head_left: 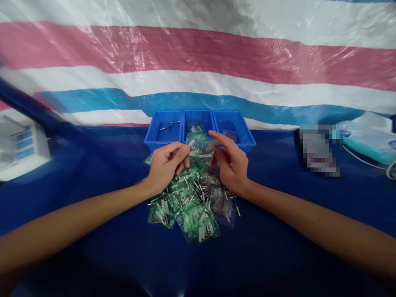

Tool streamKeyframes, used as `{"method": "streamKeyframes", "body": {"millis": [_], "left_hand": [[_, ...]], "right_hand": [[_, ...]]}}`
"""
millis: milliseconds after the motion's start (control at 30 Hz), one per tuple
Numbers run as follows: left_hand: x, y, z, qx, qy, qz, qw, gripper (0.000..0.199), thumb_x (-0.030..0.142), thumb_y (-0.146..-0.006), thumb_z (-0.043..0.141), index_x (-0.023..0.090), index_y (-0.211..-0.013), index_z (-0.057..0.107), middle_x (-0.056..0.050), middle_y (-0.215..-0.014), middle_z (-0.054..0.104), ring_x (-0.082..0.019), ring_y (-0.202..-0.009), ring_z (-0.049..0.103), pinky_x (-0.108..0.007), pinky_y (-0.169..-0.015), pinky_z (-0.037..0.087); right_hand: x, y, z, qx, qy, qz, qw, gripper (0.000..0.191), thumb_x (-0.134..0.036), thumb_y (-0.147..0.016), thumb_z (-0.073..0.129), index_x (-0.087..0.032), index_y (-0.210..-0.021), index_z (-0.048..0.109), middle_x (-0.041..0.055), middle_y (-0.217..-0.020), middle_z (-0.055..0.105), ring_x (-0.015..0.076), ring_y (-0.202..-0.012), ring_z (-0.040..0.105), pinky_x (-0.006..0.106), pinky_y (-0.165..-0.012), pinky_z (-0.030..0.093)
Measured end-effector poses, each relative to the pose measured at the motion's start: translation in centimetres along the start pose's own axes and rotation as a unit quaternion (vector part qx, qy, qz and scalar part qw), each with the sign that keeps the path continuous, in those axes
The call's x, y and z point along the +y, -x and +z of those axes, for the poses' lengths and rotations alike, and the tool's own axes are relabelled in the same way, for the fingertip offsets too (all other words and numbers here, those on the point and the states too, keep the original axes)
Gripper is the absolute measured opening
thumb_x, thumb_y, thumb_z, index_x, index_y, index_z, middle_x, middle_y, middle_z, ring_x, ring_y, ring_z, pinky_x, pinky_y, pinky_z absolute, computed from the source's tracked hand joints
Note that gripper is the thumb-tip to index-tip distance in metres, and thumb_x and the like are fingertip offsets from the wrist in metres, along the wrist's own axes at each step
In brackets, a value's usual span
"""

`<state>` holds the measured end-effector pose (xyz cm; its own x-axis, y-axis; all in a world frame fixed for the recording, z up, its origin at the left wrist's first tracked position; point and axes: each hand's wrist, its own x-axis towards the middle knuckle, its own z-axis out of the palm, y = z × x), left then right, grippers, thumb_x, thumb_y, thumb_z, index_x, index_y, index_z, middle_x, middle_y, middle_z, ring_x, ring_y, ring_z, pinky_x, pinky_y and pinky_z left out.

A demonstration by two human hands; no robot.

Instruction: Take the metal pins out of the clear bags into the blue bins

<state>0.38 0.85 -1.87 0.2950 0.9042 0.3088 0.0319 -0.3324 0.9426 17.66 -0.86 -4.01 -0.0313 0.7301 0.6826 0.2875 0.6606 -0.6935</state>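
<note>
Front-left of the middle bin [198,115], I see the left hand [165,165] pinching a green bag [203,147], which is before this bin. Front-right, the right hand [232,165] extends one finger; its grip I cannot tell. Handling this bag seems the present step; the next move calls for steady fingers.

Striped sheet [198,57] behind; white device [26,150] left; pixelated object [318,152] right.
</note>
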Motion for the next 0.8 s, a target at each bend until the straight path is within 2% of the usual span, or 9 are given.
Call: {"method": "streamKeyframes", "body": {"millis": [200,300,367,467,533,600,700,800], "left_hand": [[0.12,0.23,-0.24,-0.009,-0.02,0.012,1.0,0.04,0.037,-0.09,0.056,0.017,-0.056,0.053,0.002,-0.044,0.054,-0.003,-0.033,0.04,-0.017,-0.033,0.031],[-0.17,0.19,-0.26,0.005,0.009,0.009,1.0,0.025,0.034,-0.088,0.06,0.017,-0.069,0.058,0.003,-0.048,0.054,-0.003,-0.033,0.04,-0.017,-0.032,0.03],[-0.31,0.08,-0.23,0.023,0.043,0.01,0.999,0.013,0.031,-0.085,0.064,0.02,-0.085,0.058,0.005,-0.056,0.055,-0.002,-0.033,0.041,-0.016,-0.03,0.03],[-0.32,-0.05,-0.21,0.036,0.055,0.029,0.997,0.022,0.032,-0.084,0.065,0.023,-0.102,0.056,0.002,-0.078,0.058,-0.002,-0.036,0.045,-0.017,-0.032,0.035],[-0.29,-0.04,-0.23,0.024,0.038,0.048,0.998,0.024,0.037,-0.086,0.061,0.022,-0.104,0.06,-0.002,-0.091,0.059,-0.001,-0.04,0.047,-0.017,-0.034,0.038],[-0.37,0.05,-0.23,0.006,0.027,0.062,0.998,0.024,0.039,-0.083,0.064,0.02,-0.098,0.063,-0.003,-0.094,0.058,-0.001,-0.042,0.048,-0.018,-0.034,0.038],[-0.61,0.21,-0.2,0.006,0.024,0.059,0.998,0.018,0.032,-0.077,0.071,0.02,-0.089,0.065,-0.002,-0.087,0.06,-0.002,-0.041,0.047,-0.018,-0.034,0.037],[-0.76,0.31,-0.18,0.011,0.019,0.035,0.999,0.01,0.027,-0.08,0.068,0.019,-0.084,0.065,0.004,-0.055,0.054,-0.004,-0.035,0.044,-0.018,-0.033,0.033]], "right_hand": [[-0.03,-0.35,0.0,-0.033,0.063,-0.077,0.994,0.041,-0.006,-0.084,0.041,-0.028,-0.112,0.063,0.0037,-0.093,0.061,0.0143,-0.072,0.058,0.029,-0.058,0.05],[0.17,-0.32,-0.02,-0.03,0.059,-0.075,0.995,0.037,-0.006,-0.085,0.042,-0.026,-0.105,0.065,0.0035,-0.092,0.062,0.0142,-0.076,0.059,0.029,-0.06,0.049],[0.29,-0.24,-0.02,-0.027,0.048,-0.07,0.996,0.032,-0.007,-0.086,0.044,-0.025,-0.101,0.066,0.0024,-0.087,0.063,0.0139,-0.076,0.059,0.028,-0.061,0.049],[0.31,-0.09,0.03,-0.024,0.032,-0.055,0.998,0.021,-0.011,-0.087,0.05,-0.023,-0.093,0.065,0.0004,-0.078,0.063,0.0133,-0.071,0.059,0.028,-0.061,0.048],[0.2,-0.03,0.08,-0.016,0.033,-0.028,0.999,0.012,-0.017,-0.088,0.053,-0.022,-0.084,0.063,-0.0019,-0.068,0.059,0.0113,-0.06,0.055,0.026,-0.055,0.045],[0.04,-0.03,0.11,-0.004,0.043,-0.006,0.999,0.016,-0.022,-0.088,0.054,-0.021,-0.072,0.057,-0.0044,-0.058,0.052,0.0092,-0.05,0.048,0.024,-0.049,0.04],[-0.25,-0.16,0.08,-0.005,0.059,-0.009,0.998,0.027,-0.024,-0.09,0.052,-0.021,-0.063,0.05,-0.0058,-0.051,0.046,0.0077,-0.045,0.043,0.023,-0.046,0.035],[-0.48,-0.28,-0.02,-0.027,0.059,-0.023,0.998,0.033,-0.023,-0.091,0.048,-0.021,-0.058,0.046,-0.0054,-0.05,0.044,0.0072,-0.044,0.041,0.023,-0.045,0.034]]}}
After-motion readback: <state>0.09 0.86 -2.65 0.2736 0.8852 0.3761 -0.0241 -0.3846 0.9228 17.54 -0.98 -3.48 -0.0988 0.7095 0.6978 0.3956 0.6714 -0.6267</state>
